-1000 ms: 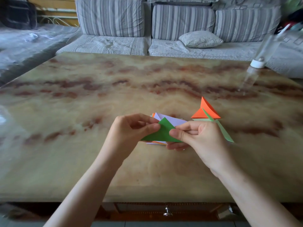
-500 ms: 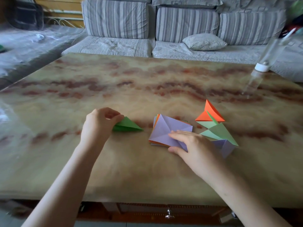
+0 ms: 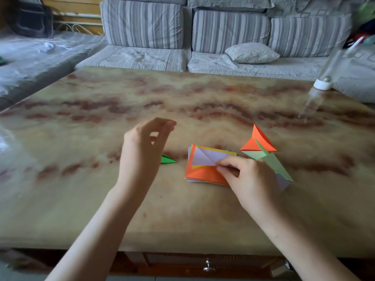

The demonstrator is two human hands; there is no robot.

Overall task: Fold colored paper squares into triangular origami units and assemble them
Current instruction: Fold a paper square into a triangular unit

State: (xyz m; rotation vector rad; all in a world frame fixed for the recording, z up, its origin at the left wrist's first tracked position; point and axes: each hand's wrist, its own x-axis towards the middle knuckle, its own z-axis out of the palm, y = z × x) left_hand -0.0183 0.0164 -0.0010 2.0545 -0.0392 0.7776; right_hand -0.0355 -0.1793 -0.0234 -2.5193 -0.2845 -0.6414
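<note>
Since half a second earlier, my left hand (image 3: 142,147) had let go of the green unit (image 3: 168,159) and risen off the bench (image 3: 182,209), fingers loosely curled round nothing. The unit lay just right of it, left of centre. My right hand (image 3: 249,175) pinched the lilac sheet (image 3: 203,157) up from the paper stack (image 3: 203,174) at centre, beside the joined units (image 3: 257,142).

The tabletop (image 3: 81,199) looks like stone. It is smooth and very shiny, with brown and red swirls. The paper squares (image 3: 205,175) in the middle are thin, smooth and matt. The folded paper shapes (image 3: 261,141) to the right are matt too, with sharp creases. The far sofa (image 3: 142,23) is striped cloth with a rough weave. The bottle (image 3: 323,84) is clear plastic. The near drawer knob (image 3: 207,265) is shiny metal.
</note>
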